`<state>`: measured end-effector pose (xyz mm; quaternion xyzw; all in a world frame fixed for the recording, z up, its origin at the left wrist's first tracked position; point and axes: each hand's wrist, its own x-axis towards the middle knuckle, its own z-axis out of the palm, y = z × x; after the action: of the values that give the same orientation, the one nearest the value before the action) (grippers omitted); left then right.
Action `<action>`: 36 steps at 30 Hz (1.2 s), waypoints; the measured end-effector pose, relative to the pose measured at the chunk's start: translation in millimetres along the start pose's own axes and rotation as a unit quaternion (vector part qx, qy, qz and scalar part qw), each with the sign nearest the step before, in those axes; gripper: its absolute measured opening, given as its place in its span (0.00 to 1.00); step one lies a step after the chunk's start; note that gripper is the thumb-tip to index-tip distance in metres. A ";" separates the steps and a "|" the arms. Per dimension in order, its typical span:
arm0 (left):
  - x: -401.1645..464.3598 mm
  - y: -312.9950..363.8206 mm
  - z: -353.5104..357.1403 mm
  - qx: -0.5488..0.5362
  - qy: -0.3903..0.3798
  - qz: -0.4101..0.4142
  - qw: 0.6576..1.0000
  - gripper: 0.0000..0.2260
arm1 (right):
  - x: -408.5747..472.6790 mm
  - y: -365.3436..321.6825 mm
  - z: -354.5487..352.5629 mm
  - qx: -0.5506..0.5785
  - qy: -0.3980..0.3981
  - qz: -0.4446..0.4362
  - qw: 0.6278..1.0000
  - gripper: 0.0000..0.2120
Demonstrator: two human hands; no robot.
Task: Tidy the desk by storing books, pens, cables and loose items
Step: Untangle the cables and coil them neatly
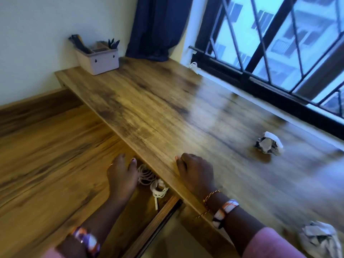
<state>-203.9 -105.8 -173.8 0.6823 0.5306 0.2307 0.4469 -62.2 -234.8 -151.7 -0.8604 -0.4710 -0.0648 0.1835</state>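
An open drawer point(163, 211) sticks out from under the front edge of the wooden desk point(167, 108). In it lie a coiled pale cable point(146, 175) and a white bundled cable point(158, 189) with its plug end pointing toward me. My left hand point(121, 175) reaches into the drawer with its fingers extended, the thumb right beside the coil. On the desk top near the front edge rests my right hand point(195, 172), fingers curled under and nothing visible in it. A crumpled paper ball point(269, 144) sits on the desk to the right, and a larger crumpled paper point(320, 239) lies at the lower right.
A pink organizer point(97, 59) with pens stands at the desk's far left corner against the wall. A dark curtain point(158, 28) hangs behind it. A small white cable point(194, 66) lies by the barred window along the right. Wood floor shows left of the desk.
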 end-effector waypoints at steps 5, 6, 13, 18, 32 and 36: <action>-15.1 38.7 17.4 0.079 -0.047 0.261 0.961 0.15 | -1.2 9.6 -9.4 0.152 0.003 0.056 0.987 0.17; -10.4 47.8 27.3 0.086 -0.079 0.298 0.947 0.12 | 0.6 14.2 -12.7 0.189 0.006 0.067 0.980 0.17; 38.4 118.9 106.6 0.179 -0.233 0.382 0.877 0.16 | 29.0 83.7 -29.8 0.119 -0.008 0.143 0.983 0.05; 103.0 169.6 161.5 0.283 -0.242 0.400 0.837 0.12 | 103.8 139.2 -20.3 0.072 0.023 0.174 0.982 0.17; 344.9 298.3 317.1 0.476 -0.118 0.325 0.809 0.28 | 277.4 173.8 66.2 -0.029 0.058 0.178 0.982 0.26; 334.1 292.4 304.4 0.512 -0.060 0.368 0.774 0.18 | 276.4 175.6 65.5 -0.005 0.051 0.155 0.987 0.25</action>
<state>298.1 83.0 -127.6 0.9658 0.2514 0.0305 -0.0566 231.7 -78.6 -178.4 -0.9195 -0.3214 -0.0820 0.2107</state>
